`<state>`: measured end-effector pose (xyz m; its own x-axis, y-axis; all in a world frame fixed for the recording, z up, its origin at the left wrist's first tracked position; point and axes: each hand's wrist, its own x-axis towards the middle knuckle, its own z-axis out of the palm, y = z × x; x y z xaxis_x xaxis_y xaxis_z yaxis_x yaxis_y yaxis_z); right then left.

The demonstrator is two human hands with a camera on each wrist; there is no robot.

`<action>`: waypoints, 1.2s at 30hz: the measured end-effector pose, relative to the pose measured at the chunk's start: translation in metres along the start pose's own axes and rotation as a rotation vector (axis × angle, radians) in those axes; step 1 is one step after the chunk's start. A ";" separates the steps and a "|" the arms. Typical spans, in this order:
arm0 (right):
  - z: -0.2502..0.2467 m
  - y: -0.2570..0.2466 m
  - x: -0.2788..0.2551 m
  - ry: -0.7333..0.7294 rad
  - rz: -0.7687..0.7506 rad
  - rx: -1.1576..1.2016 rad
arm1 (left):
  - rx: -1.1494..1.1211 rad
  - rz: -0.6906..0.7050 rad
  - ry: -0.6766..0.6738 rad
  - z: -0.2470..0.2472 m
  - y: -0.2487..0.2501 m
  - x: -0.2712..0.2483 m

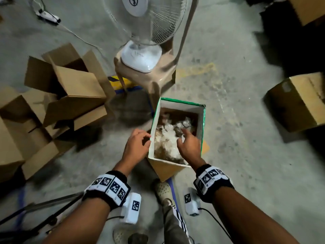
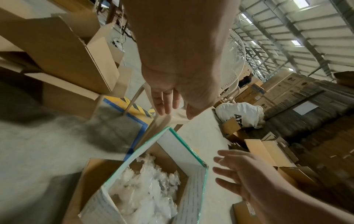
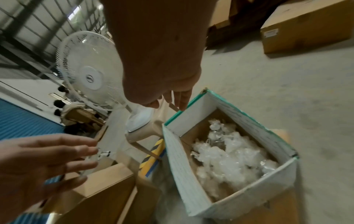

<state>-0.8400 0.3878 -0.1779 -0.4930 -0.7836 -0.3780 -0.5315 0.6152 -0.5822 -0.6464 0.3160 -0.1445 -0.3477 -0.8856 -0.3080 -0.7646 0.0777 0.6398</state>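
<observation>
**On the concrete floor: open carton of clear-wrapped packets, both hands at its mouth**

Item 1. Carton (image 1: 182, 106), brown card, with four flaps standing up, white on the inside and edged in green. It sits on the floor directly ahead of the person, just short of the chair.

Item 2. Clear plastic packets (image 1: 166, 140), crumpled and heaped loose in the bottom of the carton. What they contain is not legible.

Item 3. Left hand (image 1: 136, 146), outside the carton and just beside its left flap, fingers loose and spread with nothing in them.

Item 4. Right hand (image 1: 190, 146), over the carton's mouth on the right side, fingers splayed towards the packets and holding nothing. Whether the fingertips touch the wrap cannot be told. The two hands are apart, with the left flap between them.

Surroundings:
- Beige plastic chair (image 1: 158, 74) just beyond the carton, carrying a white fan (image 1: 140, 25).
- Yellow-and-black striped floor marking (image 1: 114, 80) under the chair's left leg.
- Several empty brown boxes (image 1: 73, 85), flaps open, crowded together on the left.
- Closed brown box (image 1: 299, 103), well apart on the right.
- Power strip (image 1: 47, 15) with its cable, far left.
- Pale perforated shoe (image 1: 163, 190) close to the carton's near corner.
- Marker-patterned wristbands (image 1: 109, 188) on both forearms.
</observation>
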 end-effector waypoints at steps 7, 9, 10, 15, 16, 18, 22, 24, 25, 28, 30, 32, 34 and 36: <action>0.000 -0.094 -0.062 0.035 -0.292 0.189 | 0.026 -0.031 0.201 -0.083 -0.004 -0.065; 0.002 -0.129 -0.090 -0.002 -0.373 0.231 | 0.018 -0.044 0.307 -0.115 -0.012 -0.097; 0.003 -0.146 -0.105 -0.025 -0.414 0.245 | 0.025 -0.054 0.367 -0.130 -0.019 -0.114; 0.023 -0.225 -0.188 -0.220 -0.684 0.363 | 0.062 -0.146 0.660 -0.210 -0.066 -0.213; 0.031 -0.241 -0.206 -0.263 -0.740 0.359 | 0.053 -0.165 0.726 -0.227 -0.077 -0.239; 0.047 -0.269 -0.241 -0.332 -0.844 0.345 | 0.082 -0.206 0.849 -0.255 -0.095 -0.288; 0.082 -0.315 -0.314 -0.449 -1.042 0.329 | 0.190 -0.307 1.039 -0.295 -0.124 -0.381; 0.102 -0.335 -0.353 -0.515 -1.109 0.343 | 0.226 -0.361 1.109 -0.310 -0.142 -0.426; 0.112 -0.344 -0.372 -0.540 -1.138 0.346 | 0.239 -0.388 1.134 -0.317 -0.149 -0.447; 0.143 -0.370 -0.433 -0.605 -1.241 0.347 | 0.283 -0.436 1.223 -0.339 -0.168 -0.515; 0.161 -0.384 -0.465 -0.648 -1.272 0.364 | 0.311 -0.454 1.276 -0.353 -0.176 -0.552; 0.178 -0.398 -0.498 -0.693 -1.284 0.398 | 0.331 -0.496 1.313 -0.369 -0.187 -0.591; 0.196 -0.410 -0.524 -0.722 -1.294 0.415 | 0.334 -0.548 1.320 -0.383 -0.205 -0.627; 0.213 -0.422 -0.547 -0.739 -1.307 0.393 | 0.329 -0.629 1.313 -0.395 -0.229 -0.662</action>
<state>-0.1993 0.5388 0.1208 0.6539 -0.6778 0.3363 -0.0393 -0.4743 -0.8795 -0.0269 0.7040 0.1915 0.6642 -0.5682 0.4858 -0.7472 -0.5248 0.4077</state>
